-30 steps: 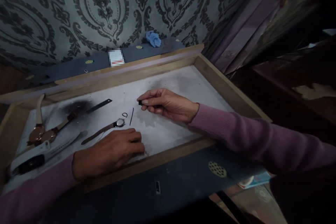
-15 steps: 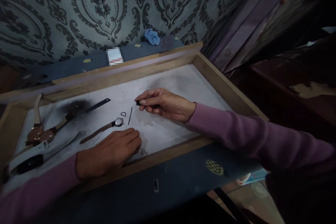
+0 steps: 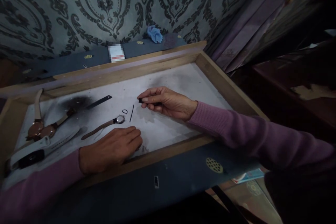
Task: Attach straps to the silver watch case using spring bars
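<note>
My right hand [image 3: 170,102] is raised over the white-floored wooden tray [image 3: 231,84], thumb and fingers closed on a small black object [image 3: 140,100] whose kind I cannot make out. My left hand [image 3: 114,147] rests at the tray's near edge, its fingers curled under; what they hold, if anything, is hidden. Just beyond it lies a small watch [image 3: 119,119] with a brown strap. A thin black stick [image 3: 131,113] and a small dark loop [image 3: 124,111] lie between the watch and my right hand. Farther left is a dark flat strip [image 3: 99,102].
Two rose-gold watches [image 3: 35,129] and a white-strapped watch [image 3: 31,158] lie at the tray's left end. Behind the tray, a blue crumpled cloth [image 3: 154,34] and a blurred white packet [image 3: 116,52] sit on the dark surface. The tray's wooden rim stands up all round.
The view has shifted slightly. Both hands keep nearly the same pose, and the black object stays in my right hand.
</note>
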`<state>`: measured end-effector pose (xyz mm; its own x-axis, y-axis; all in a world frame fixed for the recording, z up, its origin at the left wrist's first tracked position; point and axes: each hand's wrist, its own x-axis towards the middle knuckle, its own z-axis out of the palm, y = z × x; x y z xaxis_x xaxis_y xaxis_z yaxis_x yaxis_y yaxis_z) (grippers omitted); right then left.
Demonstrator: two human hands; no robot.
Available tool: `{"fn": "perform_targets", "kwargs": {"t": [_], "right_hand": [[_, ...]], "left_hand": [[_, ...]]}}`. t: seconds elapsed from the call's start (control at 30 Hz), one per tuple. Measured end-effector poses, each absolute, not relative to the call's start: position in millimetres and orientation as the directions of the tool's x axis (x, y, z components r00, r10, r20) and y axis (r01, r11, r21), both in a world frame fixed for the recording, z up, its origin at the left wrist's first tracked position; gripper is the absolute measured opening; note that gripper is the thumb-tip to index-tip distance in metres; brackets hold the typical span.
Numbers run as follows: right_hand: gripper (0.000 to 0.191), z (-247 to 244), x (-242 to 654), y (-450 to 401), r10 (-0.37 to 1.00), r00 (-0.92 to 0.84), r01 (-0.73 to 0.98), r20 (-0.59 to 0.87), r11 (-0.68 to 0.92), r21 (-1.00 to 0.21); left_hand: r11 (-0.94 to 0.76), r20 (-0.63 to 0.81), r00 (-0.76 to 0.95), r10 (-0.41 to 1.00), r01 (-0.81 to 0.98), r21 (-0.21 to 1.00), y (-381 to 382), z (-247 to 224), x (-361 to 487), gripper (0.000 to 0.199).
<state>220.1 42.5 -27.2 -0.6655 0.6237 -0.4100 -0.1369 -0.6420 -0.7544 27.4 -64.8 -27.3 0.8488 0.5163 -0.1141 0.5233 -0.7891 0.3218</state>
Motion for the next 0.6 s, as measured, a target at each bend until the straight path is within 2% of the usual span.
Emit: {"fn": "perform_targets", "kwargs": {"t": [0.13,0.2,0.3,0.43,0.53,0.6], "right_hand": [[0.017,-25.6,219.2,41.5,0.628,-0.66,-0.145,-0.413,-0.646,-0.749],[0.017,-25.2,218.7,40.5,0.617,-0.661,-0.14,-0.427,-0.66,-0.738],[0.012,-27.1,218.3,39.4,0.609,-0.673,-0.158,-0.42,-0.673,-0.723],[0.01,-30.7,217.9,37.6,0.602,-0.696,-0.17,-0.391,-0.667,-0.725],[0.014,-30.0,217.5,35.7,0.608,-0.697,-0.173,-0.38,-0.657,-0.734],[0.016,-28.5,217.1,34.3,0.621,-0.684,-0.17,-0.384,-0.647,-0.743]], "left_hand": [[-0.686,-0.126,0.778,0.615,0.607,0.401,-66.5,-27.3,26.5,0.02],[-0.557,-0.096,0.695,0.713,0.644,0.524,-66.3,-24.8,26.6,0.017],[-0.266,-0.086,0.472,0.878,0.628,0.731,-63.7,-19.1,29.0,0.014],[0.065,-0.153,0.21,0.966,0.375,0.925,-56.0,-16.2,36.8,0.014],[0.183,-0.199,0.127,0.972,0.126,0.975,-49.0,-18.9,43.1,0.015],[0.2,-0.202,0.088,0.975,0.039,0.979,-45.7,-20.7,45.9,0.014]]}}
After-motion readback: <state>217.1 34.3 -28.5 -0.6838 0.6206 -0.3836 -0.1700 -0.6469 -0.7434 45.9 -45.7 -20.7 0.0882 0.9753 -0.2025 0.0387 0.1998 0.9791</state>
